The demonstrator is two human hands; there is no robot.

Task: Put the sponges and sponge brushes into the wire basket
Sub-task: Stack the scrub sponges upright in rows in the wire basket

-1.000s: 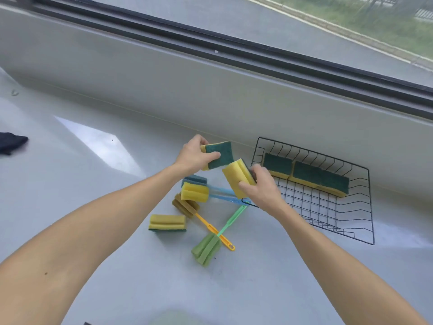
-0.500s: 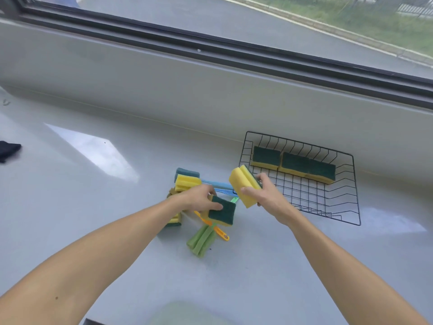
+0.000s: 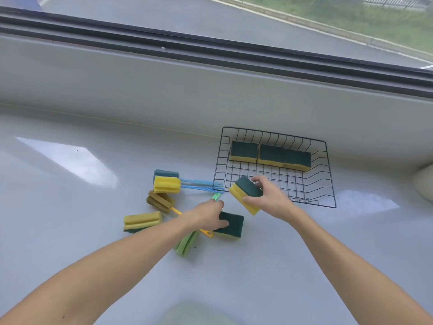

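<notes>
My right hand (image 3: 269,198) grips a yellow sponge with a green scrub top (image 3: 246,194), held tilted just in front of the black wire basket (image 3: 328,174). Three green-topped sponges (image 3: 271,154) lie in a row along the basket's far side. My left hand (image 3: 206,216) rests on another green-topped sponge (image 3: 230,225) that lies flat on the counter. Left of it lie a yellow sponge (image 3: 143,220) and several sponge brushes: a blue-handled pair (image 3: 166,182), an orange-handled brown one (image 3: 160,201), and a green one (image 3: 186,243) partly under my left arm.
The grey counter ends at a low wall below a window with a dark frame (image 3: 210,50). A pale rounded object (image 3: 425,184) sits at the right edge. Something pale green (image 3: 194,313) shows at the bottom edge.
My left hand has lowered its sponge onto the counter in front of the brushes. My right hand turned its sponge green side up and moved toward the basket's near left corner.
</notes>
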